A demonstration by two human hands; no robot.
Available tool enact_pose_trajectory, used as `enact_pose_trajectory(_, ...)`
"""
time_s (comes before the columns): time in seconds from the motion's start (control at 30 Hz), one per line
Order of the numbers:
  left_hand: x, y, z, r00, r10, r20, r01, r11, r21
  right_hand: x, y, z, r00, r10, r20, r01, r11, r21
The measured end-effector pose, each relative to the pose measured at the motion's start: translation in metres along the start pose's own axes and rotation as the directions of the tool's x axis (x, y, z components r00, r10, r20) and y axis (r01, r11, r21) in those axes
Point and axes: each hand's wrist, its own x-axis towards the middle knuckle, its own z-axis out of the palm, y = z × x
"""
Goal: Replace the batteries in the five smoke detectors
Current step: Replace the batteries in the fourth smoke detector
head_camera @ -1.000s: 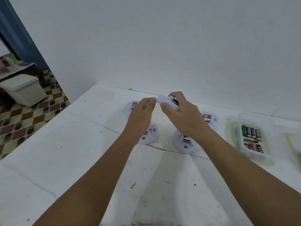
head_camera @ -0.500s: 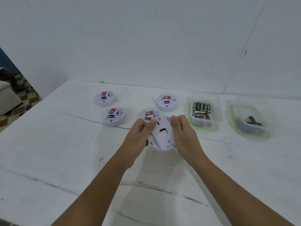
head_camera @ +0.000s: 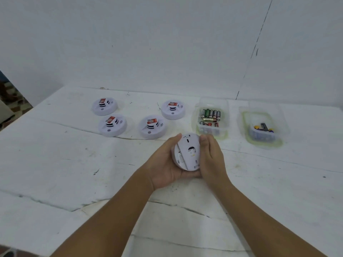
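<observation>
I hold one white smoke detector (head_camera: 187, 152) above the table with its flat back plate turned up toward me. My left hand (head_camera: 165, 163) cups it from the left and underneath, thumb on its upper rim. My right hand (head_camera: 210, 156) grips its right edge. Several other white detectors sit face up on the table behind it, each with a red label: one at far left (head_camera: 104, 106), one below that (head_camera: 112, 125), one in the middle (head_camera: 152, 127), one at back right (head_camera: 173, 110).
A clear plastic tub (head_camera: 211, 118) with several green, black and red batteries stands right of the detectors. A second clear tub (head_camera: 263, 127) farther right holds a few dark batteries. The white table (head_camera: 74, 164) meets a white wall; its left edge drops to a tiled floor.
The detector came off the table, was flipped back-up and brought nearer to me between both hands. My view swung right, bringing both battery tubs into sight.
</observation>
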Motion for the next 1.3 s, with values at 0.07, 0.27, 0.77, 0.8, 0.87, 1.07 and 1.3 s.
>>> enact_pose_trajectory(0.07, 0.003, 0.0, -0.002, 0.999, -0.026, 0.042, 0.029, 0.997, -0.073, 0.0, -0.003, 0.0, 1.0, -0.002, 0.027, 0.002, 1.0, 0.013)
enact_pose_trajectory(0.27, 0.006, 0.003, -0.004, 0.993, 0.121, 0.013, -0.12, 0.99, -0.078, -0.003, 0.002, 0.001, 0.998, -0.069, -0.012, 0.07, 0.997, 0.046)
enact_pose_trajectory(0.77, 0.009, 0.002, -0.008, 0.987, 0.155, -0.048, -0.158, 0.987, -0.044, -0.02, -0.004, 0.0, 0.925, -0.376, 0.05, 0.379, 0.912, -0.153)
enact_pose_trajectory(0.8, 0.009, 0.001, -0.008, 0.987, 0.153, -0.054, -0.155, 0.987, -0.039, -0.02, -0.004, 0.0, 0.931, -0.36, 0.06, 0.365, 0.922, -0.129)
enact_pose_trajectory(0.87, 0.01, 0.001, -0.008, 0.987, 0.148, -0.061, -0.151, 0.988, -0.032, -0.019, -0.004, 0.0, 0.938, -0.339, 0.074, 0.345, 0.934, -0.094)
enact_pose_trajectory(1.07, 0.009, 0.001, -0.004, 0.991, 0.102, -0.084, -0.106, 0.993, -0.045, -0.022, -0.006, -0.001, 0.95, -0.307, 0.061, 0.311, 0.947, -0.082)
enact_pose_trajectory(1.3, 0.01, 0.0, -0.004, 0.99, 0.088, -0.109, -0.09, 0.996, -0.02, -0.021, -0.005, -0.001, 0.954, -0.277, 0.117, 0.289, 0.953, -0.095)
